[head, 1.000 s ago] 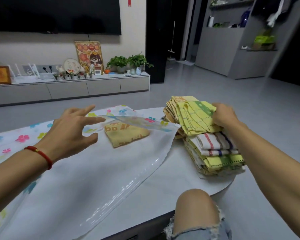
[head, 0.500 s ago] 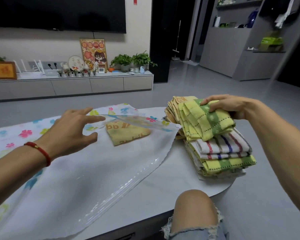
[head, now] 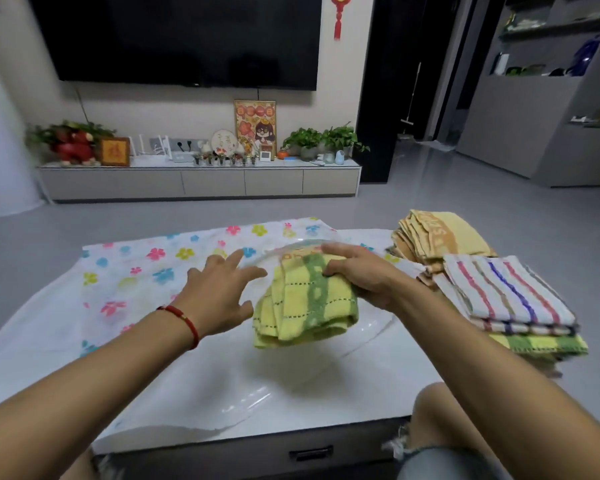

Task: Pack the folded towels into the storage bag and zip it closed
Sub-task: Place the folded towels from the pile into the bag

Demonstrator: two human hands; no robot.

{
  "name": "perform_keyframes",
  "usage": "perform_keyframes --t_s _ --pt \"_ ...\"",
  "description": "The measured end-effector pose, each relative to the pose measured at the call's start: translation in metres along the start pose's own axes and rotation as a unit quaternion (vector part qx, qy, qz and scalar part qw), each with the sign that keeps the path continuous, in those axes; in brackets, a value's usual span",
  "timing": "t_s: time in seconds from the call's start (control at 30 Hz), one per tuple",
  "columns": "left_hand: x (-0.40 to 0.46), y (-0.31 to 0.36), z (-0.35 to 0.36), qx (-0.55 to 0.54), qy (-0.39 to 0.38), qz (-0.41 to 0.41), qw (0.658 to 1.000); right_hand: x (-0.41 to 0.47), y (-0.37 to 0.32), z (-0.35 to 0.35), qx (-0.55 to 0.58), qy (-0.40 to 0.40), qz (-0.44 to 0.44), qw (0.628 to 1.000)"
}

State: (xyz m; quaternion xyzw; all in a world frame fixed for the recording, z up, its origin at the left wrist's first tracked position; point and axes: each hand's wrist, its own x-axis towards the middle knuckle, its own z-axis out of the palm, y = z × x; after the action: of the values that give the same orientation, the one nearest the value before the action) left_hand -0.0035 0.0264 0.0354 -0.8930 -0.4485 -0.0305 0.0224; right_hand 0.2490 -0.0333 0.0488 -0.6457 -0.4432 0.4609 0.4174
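Item: yellow towel (head: 305, 303), pinched in the closed right hand (head: 364, 275) at the bag (head: 146, 271) mouth for insertion; left hand (head: 219, 292) spread open and empty beside it, likely lifting the flap; stack (head: 499, 292) waits right of the right hand.

Bag mouth (head: 291, 245) open — towel stack (head: 499, 292) rightward

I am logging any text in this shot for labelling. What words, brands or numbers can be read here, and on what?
None reads for certain.
Tan towel on the pile: woven letters on its band, too blurred and folded to read.
Towel under the yellow towel: woven marks at its edge, unreadable.
Gold frame on the cabinet: one character, too blurred.
Poster: characters along the top, too small.
Round plaque: marks too small.
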Motion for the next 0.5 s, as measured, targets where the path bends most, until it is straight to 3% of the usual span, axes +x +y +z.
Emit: perform_keyframes --t_s 0.17,0.3,0.5 --pt "-0.031 -0.038 0.012 -0.015 -0.008 -0.019 1.0 0.006 0.014 0.02 0.062 -0.005 -0.007 0.998" --pt "-0.018 -0.043 -0.017 -0.061 0.018 0.01 0.998 0.032 0.037 0.077 0.082 -0.023 0.017 0.996" --pt "0.0 -0.033 -0.045 -0.117 0.078 0.051 0.989 0.116 0.029 0.152 0.368 0.033 -0.056 0.927"
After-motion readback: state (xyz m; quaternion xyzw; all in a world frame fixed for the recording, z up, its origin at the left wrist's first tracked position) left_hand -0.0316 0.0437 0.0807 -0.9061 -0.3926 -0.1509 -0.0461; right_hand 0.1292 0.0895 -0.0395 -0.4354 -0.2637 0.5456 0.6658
